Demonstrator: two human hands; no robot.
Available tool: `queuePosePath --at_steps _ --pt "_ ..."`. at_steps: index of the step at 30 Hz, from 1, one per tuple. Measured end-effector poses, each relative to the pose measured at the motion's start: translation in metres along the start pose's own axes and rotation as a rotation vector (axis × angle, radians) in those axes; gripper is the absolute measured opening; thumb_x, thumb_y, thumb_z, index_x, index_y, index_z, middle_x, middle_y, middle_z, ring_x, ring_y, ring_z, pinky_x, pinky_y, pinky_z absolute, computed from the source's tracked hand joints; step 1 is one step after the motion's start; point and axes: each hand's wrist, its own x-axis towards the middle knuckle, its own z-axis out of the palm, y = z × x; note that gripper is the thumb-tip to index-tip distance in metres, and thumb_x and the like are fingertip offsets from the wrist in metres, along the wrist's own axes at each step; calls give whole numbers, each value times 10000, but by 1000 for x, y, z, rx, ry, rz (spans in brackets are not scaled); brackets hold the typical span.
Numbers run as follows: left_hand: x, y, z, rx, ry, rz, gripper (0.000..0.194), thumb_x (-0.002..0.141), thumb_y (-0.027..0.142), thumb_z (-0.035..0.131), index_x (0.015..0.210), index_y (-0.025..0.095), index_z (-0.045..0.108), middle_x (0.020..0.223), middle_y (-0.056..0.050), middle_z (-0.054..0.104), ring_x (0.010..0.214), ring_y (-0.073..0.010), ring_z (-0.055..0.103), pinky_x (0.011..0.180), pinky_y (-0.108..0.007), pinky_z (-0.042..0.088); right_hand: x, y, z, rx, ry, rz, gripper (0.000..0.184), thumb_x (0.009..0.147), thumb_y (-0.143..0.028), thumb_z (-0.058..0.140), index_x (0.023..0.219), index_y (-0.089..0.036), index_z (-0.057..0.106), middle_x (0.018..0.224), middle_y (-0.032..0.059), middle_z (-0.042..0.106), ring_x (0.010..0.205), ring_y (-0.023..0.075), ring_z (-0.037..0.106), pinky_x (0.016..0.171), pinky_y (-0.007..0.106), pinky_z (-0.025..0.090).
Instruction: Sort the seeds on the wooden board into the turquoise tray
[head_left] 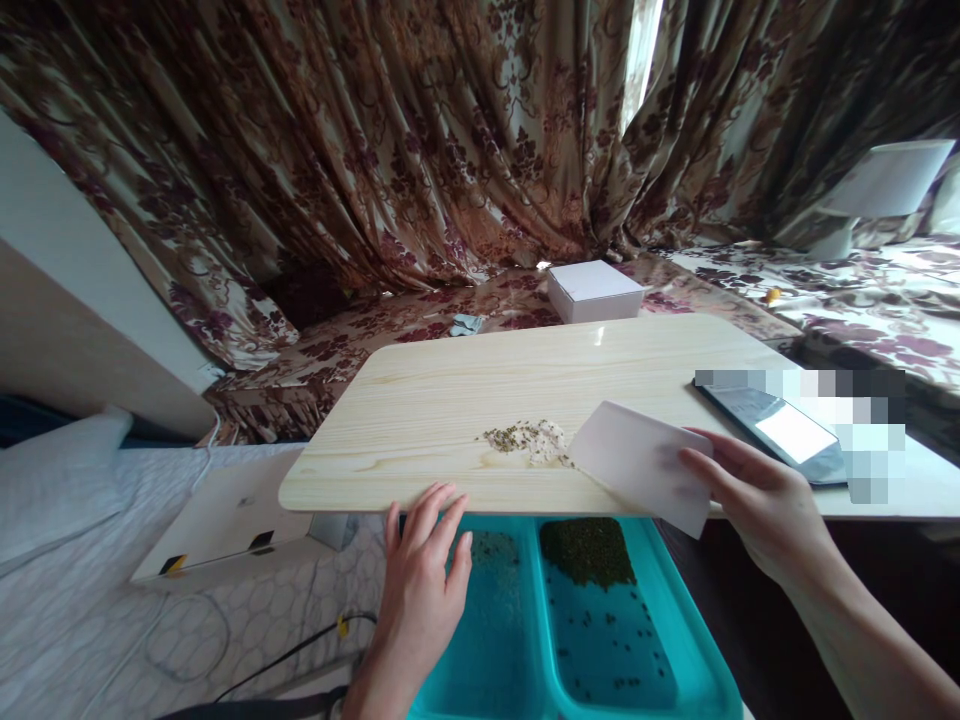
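A small heap of mixed green and whitish grains [529, 438] lies near the front edge of a pale wooden tabletop [450, 400]. My right hand [757, 500] grips a white card [637, 462] whose left edge rests on the table beside the heap. My left hand [420, 590] is below the table's front edge with fingers spread, holding nothing, resting at the left rim of a teal two-part tray [686, 640]. The tray's right part holds a pile of green grains [589, 550]; its left part holds a few.
A phone [780, 432] lies on the table's right side. Behind the table sits a white box [592, 290] on patterned fabric, with floral curtains beyond. A white laptop-like slab [232, 515] and a cable [300, 650] lie on the bed at left.
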Motion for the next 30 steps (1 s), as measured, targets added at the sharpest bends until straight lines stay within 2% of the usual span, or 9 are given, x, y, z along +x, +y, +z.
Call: queuePosePath --at_steps 5,8,13,23,26,30 --pt "0 1 -1 -7 -2 -16 363 990 167 462 1310 245 615 1372 -108 660 1307 -267 572 1166 -545 299 -2 -5 1 64 -37 60 398 566 -472 857 894 -248 829 888 55 832 765 259 775 659 339 656" --pt "0 1 -1 -9 -3 -22 366 986 167 466 1306 249 624 1372 -106 663 1308 -268 577 1170 -544 303 1 -6 -2 84 -26 76 370 596 -444 865 898 -235 828 893 57 831 778 256 772 672 327 651" --pt "0 1 -1 -10 8 -27 368 973 167 487 1295 259 640 1375 -94 665 1304 -273 590 1175 -542 311 9 -2 -5 109 13 95 350 596 -407 865 884 -212 820 868 54 826 714 232 757 615 302 638" --pt "0 0 -1 4 -19 -12 357 994 173 465 1308 243 618 1384 -106 655 1317 -278 578 1156 -562 313 2 1 4 158 -83 141 372 602 -451 873 893 -226 819 835 44 822 667 217 752 491 264 597" --pt "0 0 -1 5 -9 -12 357 990 174 471 1307 242 623 1381 -106 658 1311 -277 584 1162 -559 316 0 0 6 117 -134 79 347 623 -451 861 897 -244 815 865 37 825 710 235 767 540 302 629" --pt "0 1 -2 3 -8 -23 358 985 178 478 1298 246 636 1377 -107 662 1308 -272 588 1182 -550 309 -3 -2 2 -9 -174 -98 350 699 -524 807 931 -262 807 879 34 827 734 252 781 558 332 648"
